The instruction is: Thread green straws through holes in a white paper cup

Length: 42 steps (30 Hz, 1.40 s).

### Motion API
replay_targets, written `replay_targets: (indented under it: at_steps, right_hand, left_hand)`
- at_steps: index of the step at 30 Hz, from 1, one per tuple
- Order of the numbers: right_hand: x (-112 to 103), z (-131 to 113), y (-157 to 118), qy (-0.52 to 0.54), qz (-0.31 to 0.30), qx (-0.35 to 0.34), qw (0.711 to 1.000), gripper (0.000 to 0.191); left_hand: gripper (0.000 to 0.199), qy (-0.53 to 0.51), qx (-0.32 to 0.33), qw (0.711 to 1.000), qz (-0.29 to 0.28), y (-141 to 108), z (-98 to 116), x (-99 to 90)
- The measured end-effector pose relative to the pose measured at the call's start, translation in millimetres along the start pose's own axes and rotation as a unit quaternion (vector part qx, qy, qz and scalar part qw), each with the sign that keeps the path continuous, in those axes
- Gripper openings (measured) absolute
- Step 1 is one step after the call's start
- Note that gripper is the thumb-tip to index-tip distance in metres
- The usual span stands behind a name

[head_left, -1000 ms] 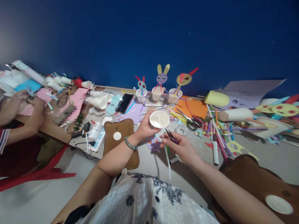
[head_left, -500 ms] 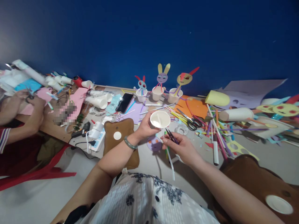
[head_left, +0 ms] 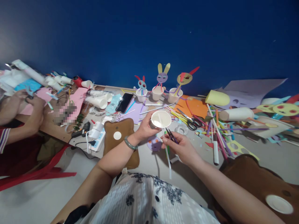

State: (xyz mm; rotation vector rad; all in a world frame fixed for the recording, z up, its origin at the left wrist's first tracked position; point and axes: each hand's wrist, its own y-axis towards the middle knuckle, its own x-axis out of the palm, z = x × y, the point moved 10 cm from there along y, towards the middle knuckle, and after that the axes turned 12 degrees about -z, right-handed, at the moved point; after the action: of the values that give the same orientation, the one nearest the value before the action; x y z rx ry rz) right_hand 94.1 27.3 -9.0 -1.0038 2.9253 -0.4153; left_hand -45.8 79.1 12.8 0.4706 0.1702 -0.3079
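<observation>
My left hand (head_left: pixel 146 128) is wrapped round the side of a white paper cup (head_left: pixel 161 119), its mouth tipped toward me. A pale straw shows inside the cup, and a white bendy straw (head_left: pixel 168 163) hangs below it; I cannot tell whether they are one piece. Close beside the cup, my right hand (head_left: pixel 181 146) grips small dark scissors (head_left: pixel 171 137), blades pointing up at the cup's base. Its thumb and fingertips are at the hanging straw. Under the hands lies a purple paper face (head_left: pixel 154 143) with orange eyes.
Three cups with paper-faced figures (head_left: pixel 158 92) stand by the blue wall. Black-handled scissors (head_left: pixel 192 123), a tape roll (head_left: pixel 181 130) and many straws lie right. A brown cushion (head_left: pixel 121 140), power strip (head_left: pixel 99 138) and phone (head_left: pixel 124 103) are left. Another person's hands (head_left: pixel 35 107) work far left.
The cup has shifted slightly right in my left hand. The hanging straw's lower end has swung a little left. My right hand stays on the scissors.
</observation>
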Motion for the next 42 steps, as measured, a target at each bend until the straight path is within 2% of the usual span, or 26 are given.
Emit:
replay_targets:
  at_steps: [15, 21, 25, 31, 36, 42]
  right_hand:
    - [3.2, 3.7, 3.7, -0.002, -0.005, -0.013, 1.000, 0.036]
    - [6.1, -1.0, 4.3, -0.004, 0.002, -0.040, 0.999, 0.035]
    - [6.3, -1.3, 4.6, -0.001, 0.003, -0.039, 0.999, 0.037]
    - [8.6, 0.0, 3.1, -0.015, -0.005, -0.005, 1.000, 0.041]
    - [10.6, 0.9, 2.0, 0.001, -0.008, 0.007, 1.000, 0.043]
    - [10.6, 5.9, 2.6, 0.013, -0.010, 0.018, 1.000, 0.043]
  left_hand:
    - [0.083, 0.004, -0.008, 1.000, -0.002, -1.2, -3.4, 3.9]
    - [0.089, -0.009, -0.043, 0.999, -0.009, 1.3, -7.0, 9.2]
    - [0.090, -0.023, -0.056, 0.998, 0.014, 1.9, -5.4, 5.4]
    - [0.085, -0.010, -0.028, 0.999, 0.020, 1.0, -2.9, 3.7]
    - [0.076, 0.041, -0.030, 0.999, -0.002, 0.1, -4.2, 6.5]
    - [0.070, 0.042, -0.033, 0.999, -0.002, -0.7, -2.8, 6.3]
